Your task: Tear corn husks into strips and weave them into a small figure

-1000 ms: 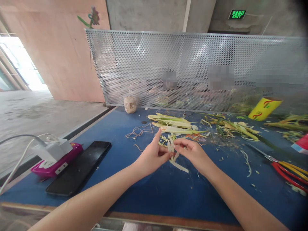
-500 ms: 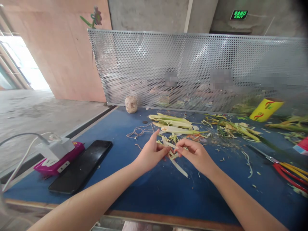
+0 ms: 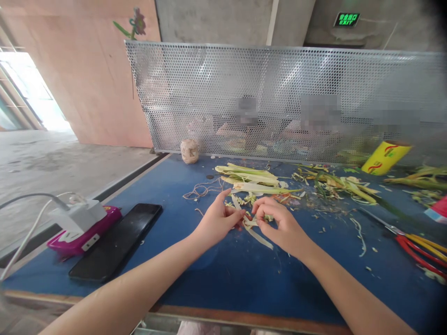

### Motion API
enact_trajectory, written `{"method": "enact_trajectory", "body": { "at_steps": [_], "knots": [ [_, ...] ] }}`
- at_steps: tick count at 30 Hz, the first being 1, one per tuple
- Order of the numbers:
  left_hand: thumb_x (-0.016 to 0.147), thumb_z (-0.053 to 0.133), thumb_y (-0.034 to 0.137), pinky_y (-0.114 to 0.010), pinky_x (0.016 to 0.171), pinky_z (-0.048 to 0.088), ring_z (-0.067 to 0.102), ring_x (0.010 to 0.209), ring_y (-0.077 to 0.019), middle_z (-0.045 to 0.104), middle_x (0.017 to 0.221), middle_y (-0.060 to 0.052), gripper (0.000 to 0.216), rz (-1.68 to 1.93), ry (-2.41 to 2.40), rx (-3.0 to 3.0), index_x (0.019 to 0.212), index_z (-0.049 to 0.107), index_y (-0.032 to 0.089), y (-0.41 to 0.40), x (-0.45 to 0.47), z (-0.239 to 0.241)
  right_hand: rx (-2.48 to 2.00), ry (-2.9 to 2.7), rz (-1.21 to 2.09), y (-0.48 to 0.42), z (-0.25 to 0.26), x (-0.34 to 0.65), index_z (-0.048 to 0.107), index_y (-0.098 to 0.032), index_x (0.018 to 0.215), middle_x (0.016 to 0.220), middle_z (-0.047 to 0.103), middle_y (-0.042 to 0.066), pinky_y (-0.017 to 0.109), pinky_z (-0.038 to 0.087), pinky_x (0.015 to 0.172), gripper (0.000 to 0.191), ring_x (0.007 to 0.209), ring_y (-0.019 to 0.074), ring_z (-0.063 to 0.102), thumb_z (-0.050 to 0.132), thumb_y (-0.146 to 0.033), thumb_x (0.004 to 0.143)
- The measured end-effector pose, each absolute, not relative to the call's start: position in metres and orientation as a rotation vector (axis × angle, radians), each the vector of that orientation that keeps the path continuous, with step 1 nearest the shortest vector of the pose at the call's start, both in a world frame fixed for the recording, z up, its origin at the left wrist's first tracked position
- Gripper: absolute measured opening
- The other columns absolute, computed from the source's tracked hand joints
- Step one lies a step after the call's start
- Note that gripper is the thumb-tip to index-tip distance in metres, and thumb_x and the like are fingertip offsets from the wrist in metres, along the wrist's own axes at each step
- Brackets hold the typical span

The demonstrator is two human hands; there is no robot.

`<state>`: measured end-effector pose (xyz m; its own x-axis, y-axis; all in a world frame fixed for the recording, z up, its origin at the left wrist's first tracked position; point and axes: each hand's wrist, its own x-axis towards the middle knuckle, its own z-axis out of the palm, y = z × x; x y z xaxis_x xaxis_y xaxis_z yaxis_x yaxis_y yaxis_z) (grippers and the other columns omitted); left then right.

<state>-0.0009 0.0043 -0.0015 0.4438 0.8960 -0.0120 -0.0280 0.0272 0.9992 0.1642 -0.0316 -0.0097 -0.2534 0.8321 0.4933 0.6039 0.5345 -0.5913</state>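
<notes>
Near the middle of the table, pale plant strips (image 3: 260, 238) that look like corn husk cross one another. My left hand (image 3: 221, 216) is closed on them, pinching the crossing between thumb and fingers, with the fingertips partly hidden. My right hand (image 3: 279, 223) is close on the other side, fingers curled and thumb apart from the index finger, its tips by the short end of a strip. Just beyond the hands are small yellowish-green scraps (image 3: 248, 199). Behind these lies a bundle of pale green husks (image 3: 247, 176).
Left: a black phone (image 3: 118, 242) and a purple power strip (image 3: 87, 237) with a white charger. Back: a twine ball (image 3: 189, 151) and perforated metal screen (image 3: 216, 83), people behind it. Right: red-handled scissors (image 3: 408, 244), a yellow roll (image 3: 386, 158) and more husks (image 3: 349, 186).
My right thumb and index finger have spread apart and shifted slightly from the strip's crossing. My left hand keeps its hold on the strips in almost the same place.
</notes>
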Motion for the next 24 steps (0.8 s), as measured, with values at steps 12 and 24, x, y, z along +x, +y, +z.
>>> {"method": "enact_trajectory", "body": {
  "at_steps": [12, 24],
  "knots": [
    [0.07, 0.061, 0.024, -0.024, 0.055, 0.044, 0.054, 0.048, -0.0097, 0.058, 0.051, 0.006, 0.077, 0.834, 0.806, 1.451, 0.133, 0.018, 0.013, 0.003, -0.002, -0.005, -1.184, -2.062, 0.123, -0.033, -0.014, 0.161, 0.048, -0.022, 0.07, 0.089, 0.056, 0.002, 0.036, 0.033, 0.082, 0.009, 0.088, 0.0191, 0.052, 0.053, -0.014, 0.073],
    [0.069, 0.065, 0.022, -0.022, 0.059, 0.046, 0.057, 0.052, -0.008, 0.059, 0.053, 0.005, 0.049, 0.854, 0.82, 1.143, 0.113, 0.044, 0.014, 0.004, 0.0, -0.001, -1.062, -2.206, -0.651, -0.043, -0.013, 0.157, 0.059, -0.028, 0.087, 0.107, 0.058, 0.004, 0.04, 0.024, 0.081, 0.009, 0.096, 0.0239, 0.045, 0.057, -0.026, 0.08]
  ]
}}
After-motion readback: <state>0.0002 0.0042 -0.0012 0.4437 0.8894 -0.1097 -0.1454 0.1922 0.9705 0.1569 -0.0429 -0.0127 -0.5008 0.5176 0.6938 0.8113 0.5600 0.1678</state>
